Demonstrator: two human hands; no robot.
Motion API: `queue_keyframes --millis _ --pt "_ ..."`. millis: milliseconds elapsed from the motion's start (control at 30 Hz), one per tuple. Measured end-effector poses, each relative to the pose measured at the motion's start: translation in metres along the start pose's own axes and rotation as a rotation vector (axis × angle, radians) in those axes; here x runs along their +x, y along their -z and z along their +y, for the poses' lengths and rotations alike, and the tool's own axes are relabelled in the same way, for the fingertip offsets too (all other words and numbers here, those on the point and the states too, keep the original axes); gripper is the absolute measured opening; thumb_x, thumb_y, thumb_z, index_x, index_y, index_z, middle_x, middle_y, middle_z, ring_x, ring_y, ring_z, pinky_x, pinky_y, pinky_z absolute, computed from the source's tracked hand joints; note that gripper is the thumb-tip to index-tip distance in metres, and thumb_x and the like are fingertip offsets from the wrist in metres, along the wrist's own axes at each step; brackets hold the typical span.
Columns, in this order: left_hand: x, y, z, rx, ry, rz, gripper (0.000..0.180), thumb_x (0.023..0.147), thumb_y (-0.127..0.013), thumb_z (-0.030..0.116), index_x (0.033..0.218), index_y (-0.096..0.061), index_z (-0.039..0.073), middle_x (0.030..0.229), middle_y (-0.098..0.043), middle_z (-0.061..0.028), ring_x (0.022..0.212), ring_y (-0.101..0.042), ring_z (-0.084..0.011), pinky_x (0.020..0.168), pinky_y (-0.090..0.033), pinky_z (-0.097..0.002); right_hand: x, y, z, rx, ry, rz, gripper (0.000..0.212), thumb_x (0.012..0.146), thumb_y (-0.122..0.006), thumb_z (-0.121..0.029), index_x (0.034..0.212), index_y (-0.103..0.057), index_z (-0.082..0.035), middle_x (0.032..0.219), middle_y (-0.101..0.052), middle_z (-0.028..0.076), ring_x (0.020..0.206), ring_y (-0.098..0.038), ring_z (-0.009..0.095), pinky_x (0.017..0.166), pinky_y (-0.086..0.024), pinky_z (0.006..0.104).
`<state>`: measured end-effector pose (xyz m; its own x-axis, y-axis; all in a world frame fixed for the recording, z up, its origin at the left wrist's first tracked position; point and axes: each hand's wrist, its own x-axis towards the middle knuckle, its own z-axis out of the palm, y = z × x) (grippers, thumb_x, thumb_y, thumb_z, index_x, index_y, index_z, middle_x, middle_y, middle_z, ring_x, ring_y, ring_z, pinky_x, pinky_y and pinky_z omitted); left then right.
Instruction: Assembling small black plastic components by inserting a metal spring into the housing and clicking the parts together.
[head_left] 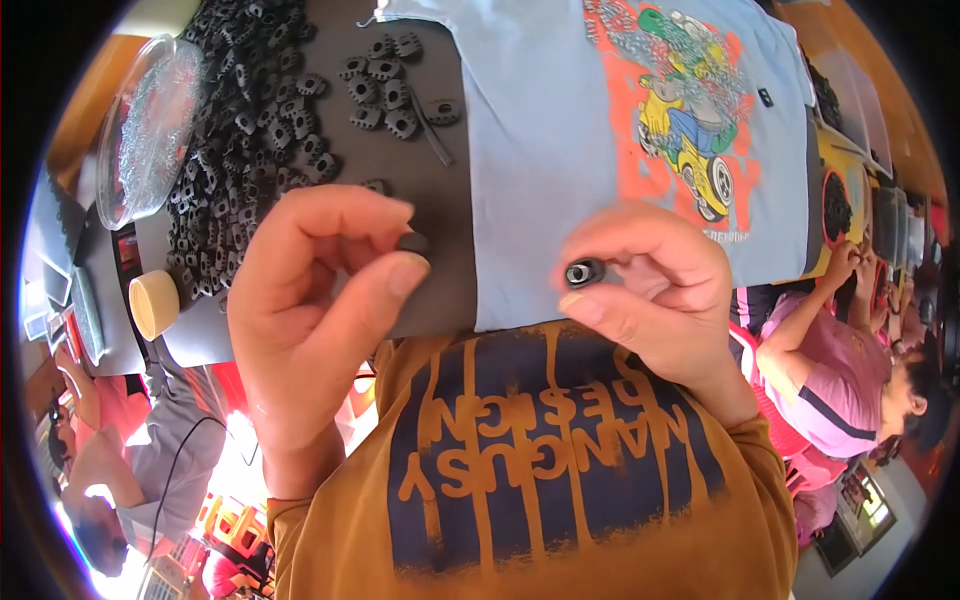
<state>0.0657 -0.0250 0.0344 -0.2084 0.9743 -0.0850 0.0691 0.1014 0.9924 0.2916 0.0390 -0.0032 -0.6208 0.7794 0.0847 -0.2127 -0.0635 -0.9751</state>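
Note:
My left hand [310, 300] pinches a small dark piece [413, 243] between thumb and forefinger; the fingers cover most of it. Opposite it, my right hand [668, 295] grips a small black plastic piece [585, 271] with a shiny metal ring or coil at its end. A gap separates the two hands, over the near edge of the dark work surface [440, 200] and a light-blue printed cloth [535, 150]. Beyond my left hand lies a large heap of small black plastic pieces [245, 120]. A smaller group of the same pieces [385, 85] lies nearer the cloth.
A clear tub [110, 150] of small silvery pieces stands at the far left, above a round yellow container [153, 305]. A thin dark strip [432, 128] lies beside the cloth. At right, a person in pink [825, 370] works at a yellow surface; others sit at left.

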Motion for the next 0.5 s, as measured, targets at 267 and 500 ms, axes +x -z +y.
queue_keyframes --millis 267,500 --pt "-0.009 -0.022 0.000 -0.236 0.076 -0.145 0.027 0.086 -0.067 0.016 0.102 -0.059 -0.004 0.094 -0.058 -0.0120 0.068 -0.049 -0.0078 0.061 -0.040 -0.0179 -0.002 -0.010 -0.004 0.047 -0.086 -0.039 0.030 0.077 -0.071 0.011 0.105 -0.061 0.006 0.097 -0.064 0.012 0.084 -0.059 0.015 0.075 -0.047 0.0276" --pt "-0.011 -0.029 -0.002 -0.539 0.261 -0.173 0.023 0.088 -0.065 0.016 0.101 -0.058 -0.002 0.091 -0.054 -0.0073 0.076 -0.048 -0.0091 0.067 -0.040 -0.0212 -0.004 -0.011 0.002 0.036 -0.059 -0.081 0.030 0.078 -0.072 0.009 0.105 -0.061 0.005 0.095 -0.063 0.011 0.085 -0.060 0.015 0.075 -0.047 0.0273"
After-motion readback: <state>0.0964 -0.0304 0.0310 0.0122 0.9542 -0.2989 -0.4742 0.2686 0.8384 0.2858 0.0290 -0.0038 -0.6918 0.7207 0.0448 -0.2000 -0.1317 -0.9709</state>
